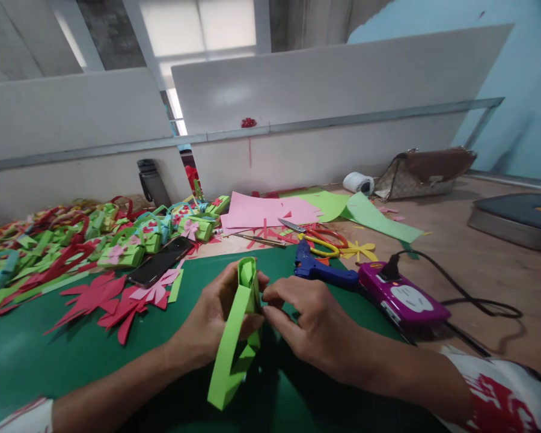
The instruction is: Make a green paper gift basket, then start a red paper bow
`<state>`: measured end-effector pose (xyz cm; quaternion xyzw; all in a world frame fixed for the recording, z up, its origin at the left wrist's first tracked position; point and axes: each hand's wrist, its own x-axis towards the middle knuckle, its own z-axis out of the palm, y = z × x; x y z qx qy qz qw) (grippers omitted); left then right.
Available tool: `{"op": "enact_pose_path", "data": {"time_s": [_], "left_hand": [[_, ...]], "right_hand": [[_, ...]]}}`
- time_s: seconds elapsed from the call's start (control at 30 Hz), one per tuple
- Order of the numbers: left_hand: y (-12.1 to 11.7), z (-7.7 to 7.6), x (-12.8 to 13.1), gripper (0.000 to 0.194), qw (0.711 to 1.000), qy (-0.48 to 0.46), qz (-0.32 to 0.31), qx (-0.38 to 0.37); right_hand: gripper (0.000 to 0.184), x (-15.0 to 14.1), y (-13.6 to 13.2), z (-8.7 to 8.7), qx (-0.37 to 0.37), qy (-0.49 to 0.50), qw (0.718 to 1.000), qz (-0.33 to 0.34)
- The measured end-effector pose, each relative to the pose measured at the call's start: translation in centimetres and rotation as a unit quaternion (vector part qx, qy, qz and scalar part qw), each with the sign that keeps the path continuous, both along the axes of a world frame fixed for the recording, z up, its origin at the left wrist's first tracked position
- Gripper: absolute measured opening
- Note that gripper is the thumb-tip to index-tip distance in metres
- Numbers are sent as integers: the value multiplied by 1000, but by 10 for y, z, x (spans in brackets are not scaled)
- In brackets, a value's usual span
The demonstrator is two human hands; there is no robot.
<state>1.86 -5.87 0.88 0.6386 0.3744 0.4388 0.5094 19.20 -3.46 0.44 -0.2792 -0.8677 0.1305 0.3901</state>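
my left hand (211, 316) grasps a bright-green, narrow folded-paper piece (226, 346), held up before me above a dark-green, smooth mat (72, 352). the piece stands nearly upright, narrow edge towards me; folded layers show at its top. a long, flat strip of the same paper slopes down towards me, its lower end bent back in a loop. my right hand (313, 319) has curled fingers and thumb at the piece's right side; whether they pinch it, i cannot tell. a blue plastic glue gun (327, 272) lies beyond.
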Motion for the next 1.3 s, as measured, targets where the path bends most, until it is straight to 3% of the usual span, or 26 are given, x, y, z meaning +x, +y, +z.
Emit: {"op": "enact_pose_path", "data": {"time_s": [0.33, 0.53, 0.67, 0.73, 0.87, 0.97, 1.07, 1.3], "left_hand": [[-4, -3, -2, 46, 997, 56, 16, 46], [-5, -3, 1, 67, 997, 39, 42, 55], [-7, -9, 3, 90, 995, 27, 60, 69], [-7, -12, 1, 84, 987, 52, 87, 124], [-8, -13, -4, 53, 942, 134, 161, 264], [-6, -9, -6, 33, 904, 200, 168, 339], [-4, -5, -5, 27, 877, 237, 166, 384], [-6, -4, -4, 20, 908, 193, 148, 341]], "right_hand": [[13, 0, 2, -6, 56, -44, 997, -9], [17, -1, 4, -5, 75, -40, 996, -7], [21, -2, 4, -5, 136, -62, 989, -13], [22, -2, 4, -5, 180, -84, 980, -24], [21, -2, 5, -5, 232, -128, 963, -53], [19, -2, 5, -5, 252, -156, 952, -71], [19, -3, 6, -5, 260, -171, 947, -82], [23, -3, 6, -4, 274, -154, 946, -75]]}}
